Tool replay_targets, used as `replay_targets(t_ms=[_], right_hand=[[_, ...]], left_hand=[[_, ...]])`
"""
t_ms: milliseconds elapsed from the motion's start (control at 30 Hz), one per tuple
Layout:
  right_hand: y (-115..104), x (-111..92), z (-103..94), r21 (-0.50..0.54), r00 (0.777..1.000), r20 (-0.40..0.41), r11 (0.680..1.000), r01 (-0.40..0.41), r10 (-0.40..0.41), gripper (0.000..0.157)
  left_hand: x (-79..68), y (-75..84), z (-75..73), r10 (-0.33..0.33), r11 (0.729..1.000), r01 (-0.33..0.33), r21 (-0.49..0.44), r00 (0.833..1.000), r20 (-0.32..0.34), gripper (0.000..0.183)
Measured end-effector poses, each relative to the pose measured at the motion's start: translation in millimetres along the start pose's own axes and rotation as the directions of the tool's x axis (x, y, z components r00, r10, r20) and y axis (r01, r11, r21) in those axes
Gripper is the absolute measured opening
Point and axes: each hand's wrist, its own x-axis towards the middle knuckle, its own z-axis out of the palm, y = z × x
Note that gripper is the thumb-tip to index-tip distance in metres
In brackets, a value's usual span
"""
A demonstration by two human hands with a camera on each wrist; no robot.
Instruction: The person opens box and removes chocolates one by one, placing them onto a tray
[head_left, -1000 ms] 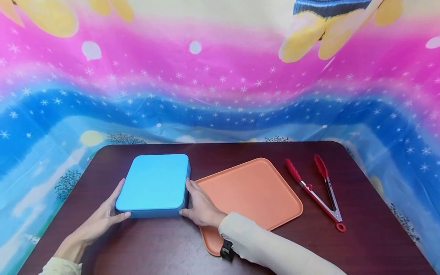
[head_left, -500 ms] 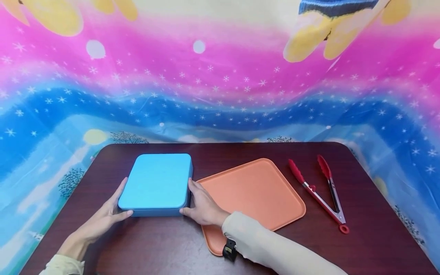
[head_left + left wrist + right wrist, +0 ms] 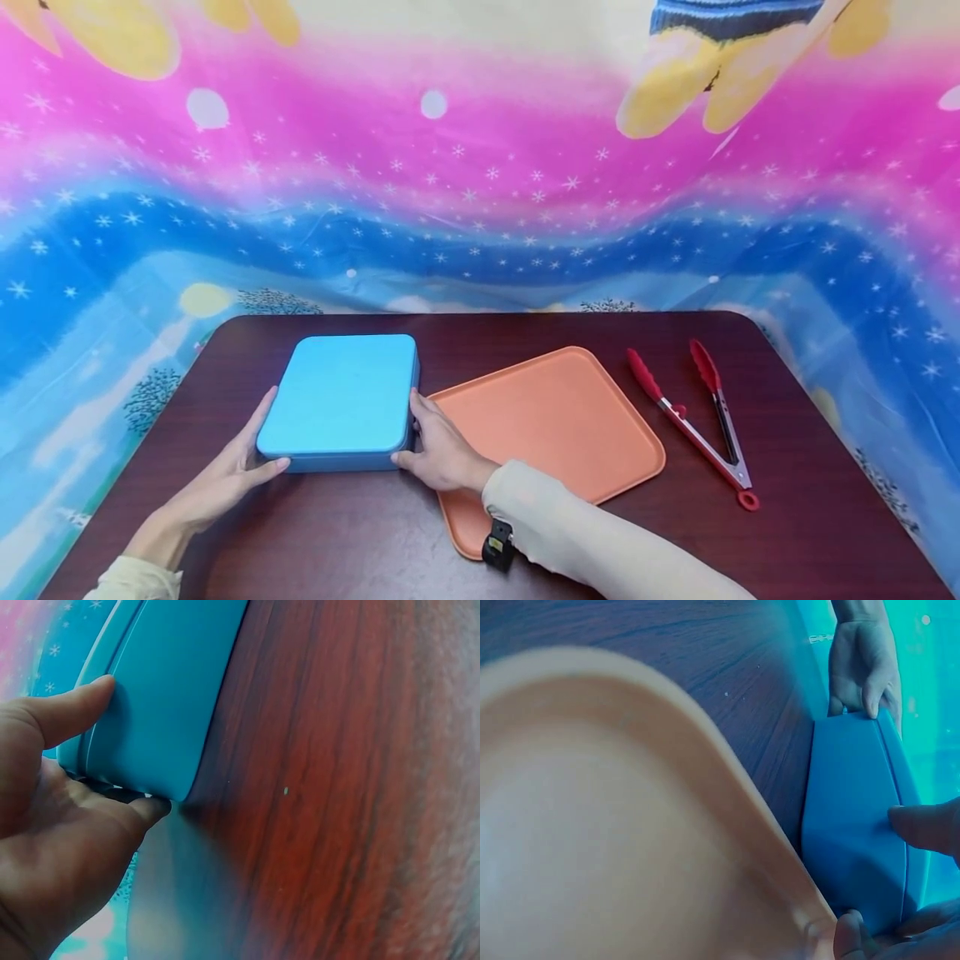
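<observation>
Behind a dark reddish-brown wood-grain table [image 3: 337,533] hangs a pink, blue and cream cloth [image 3: 480,167] printed with white snowflakes and yellow shapes. On the left half of the tabletop sits a square blue box [image 3: 341,396] with rounded corners and a lighter blue top, lying flat. A person's left hand [image 3: 213,483] grips its near left corner, thumb on the near side, the other fingers along the left side. The right hand [image 3: 450,454] holds the near right corner likewise, thumb in front and fingers along the right side. On each hand, thumb and fingers are parted around the corner they hold. Just right of the box, a rectangular orange tray [image 3: 555,417] with a raised rim lies at an angle, partly under the cream-sleeved right forearm [image 3: 585,525], which bears a small black wrist device [image 3: 497,546]. Farther right, red-and-silver tongs [image 3: 693,425] lie spread, their red tips pointing away from the person.
</observation>
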Motion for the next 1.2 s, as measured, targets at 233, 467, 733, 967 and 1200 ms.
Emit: replay_targets(t_ms=[233,467,733,967,1200], right_hand=[[-1,-1,0.4,0.021,1.0,-0.007,1.0,0.014,-0.014,0.089],[-1,0,1.9,0.019,1.0,-0.024,1.0,0.004,-0.004,0.089],[-2,1,6.5,0.016,0.999,-0.032,1.0,-0.01,0.011,0.088],[2,0,9.8,0.043,0.999,-0.045,0.999,0.003,-0.001,0.087],[2,0,8.9,0.05,0.999,-0.005,0.998,0.035,-0.035,0.079]], left_hand=[[1.7,0.5,-0.2,0.026,0.999,-0.026,0.023,1.0,-0.016,0.096],[6.1,2.0,-2.0,0.043,0.998,-0.041,0.055,0.999,-0.033,0.098],[10.1,2.4,-4.2,0.057,0.997,-0.054,0.056,0.997,-0.043,0.101],[12.3,3.4,-3.1,0.045,0.998,-0.042,0.049,0.998,-0.048,0.103],[11.7,1.1,-5.0,0.032,0.997,-0.028,0.071,0.998,-0.053,0.103]])
